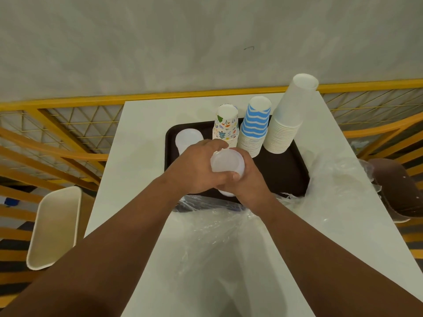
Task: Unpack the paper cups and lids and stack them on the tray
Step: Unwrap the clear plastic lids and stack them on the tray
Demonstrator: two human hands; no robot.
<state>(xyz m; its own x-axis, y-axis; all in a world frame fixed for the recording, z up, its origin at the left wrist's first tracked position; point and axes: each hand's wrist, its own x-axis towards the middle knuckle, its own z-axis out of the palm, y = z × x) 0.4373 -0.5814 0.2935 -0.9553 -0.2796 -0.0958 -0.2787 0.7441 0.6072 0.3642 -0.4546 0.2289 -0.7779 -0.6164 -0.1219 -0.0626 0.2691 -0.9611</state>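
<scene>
From the head camera, both hands are meeting over the near half of the dark tray (288, 170), which is sitting on the white table (142, 138). The left hand (194, 170) and the right hand (249, 181) are together gripping an upright stack of translucent lids (227, 161), fingers curling round its sides, the left thumb lying across its near edge; the bottom of the stack is showing just below the hands, close above the tray's near edge. Another stack of lids (188, 137) is standing at the tray's far-left corner. Along the tray's far side three upturned cup stacks are standing in a row: the patterned cups (225, 124), just beside them the blue striped cups (254, 126), and at the right the tall plain white cups (286, 120), leaning a little. Crumpled clear plastic wrap (338, 186) is lying on the table right of the tray and in front of it, under the forearms. A cream bin (55, 227) is standing left of the table
</scene>
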